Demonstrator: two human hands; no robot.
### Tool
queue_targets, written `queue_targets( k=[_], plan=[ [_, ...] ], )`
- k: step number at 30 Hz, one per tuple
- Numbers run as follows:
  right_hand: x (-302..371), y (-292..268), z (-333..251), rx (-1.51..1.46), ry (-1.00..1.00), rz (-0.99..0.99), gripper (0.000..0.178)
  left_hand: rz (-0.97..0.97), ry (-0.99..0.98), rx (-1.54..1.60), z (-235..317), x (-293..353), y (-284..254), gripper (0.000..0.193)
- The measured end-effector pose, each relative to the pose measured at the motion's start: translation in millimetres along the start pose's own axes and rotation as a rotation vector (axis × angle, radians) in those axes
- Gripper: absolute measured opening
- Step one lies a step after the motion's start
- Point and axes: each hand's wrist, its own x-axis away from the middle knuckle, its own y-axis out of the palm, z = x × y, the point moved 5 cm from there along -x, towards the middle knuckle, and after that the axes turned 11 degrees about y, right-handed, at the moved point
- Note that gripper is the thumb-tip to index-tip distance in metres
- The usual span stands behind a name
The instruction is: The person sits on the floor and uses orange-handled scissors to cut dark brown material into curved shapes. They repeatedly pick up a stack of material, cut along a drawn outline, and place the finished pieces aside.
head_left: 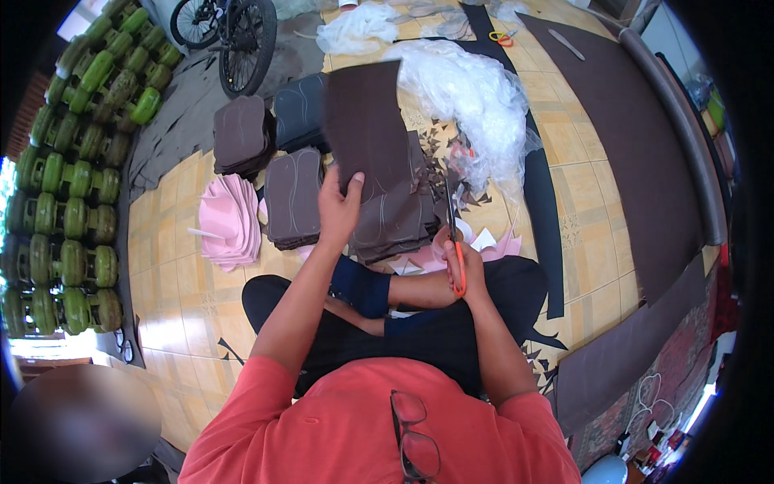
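My left hand (340,206) is closed on the near edge of the brown sheet (367,121), thumb on top, fingers mostly hidden underneath. The sheet stands up over the far side of the front brown stack (391,222), which I'll use as my landmark; gripping by one edge seems to leave most of its outline free. Just right of that stack, my right hand (469,270) is curled around the orange handles of the scissors (454,230), blades pointing away from me, probably to keep the points off my legs. I can't tell whether my fingers go through the loops.

Left of the landmark sit another brown stack (293,194) and, farther left, the pink pieces (230,222), likely piled by colour. Beyond it to the right lies crumpled clear plastic (468,105).
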Motion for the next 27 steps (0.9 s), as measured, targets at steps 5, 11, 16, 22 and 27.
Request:
queue_targets(
  k=[5, 11, 16, 22, 27],
  plan=[
    [1, 5, 6, 0.13, -0.283, 0.22, 0.047, 0.054, -0.32, 0.494, -3, 22, -8, 0.05],
    [30, 41, -47, 0.094, -0.424, 0.203, 0.035, 0.128, -0.398, 0.615, 23, 44, -14, 0.05],
    [49, 51, -92, 0.129, -0.458, 0.161, 0.036, 0.135, -0.375, 0.642, 24, 59, -22, 0.049],
    [46, 57, -94, 0.165, -0.489, 0.148, 0.044, 0.146, -0.399, 0.688, 30, 63, -26, 0.049],
    [53, 59, -103, 0.128, -0.408, 0.02, 0.042, 0.184, -0.406, 0.673, 24, 63, -37, 0.049]
  ],
)
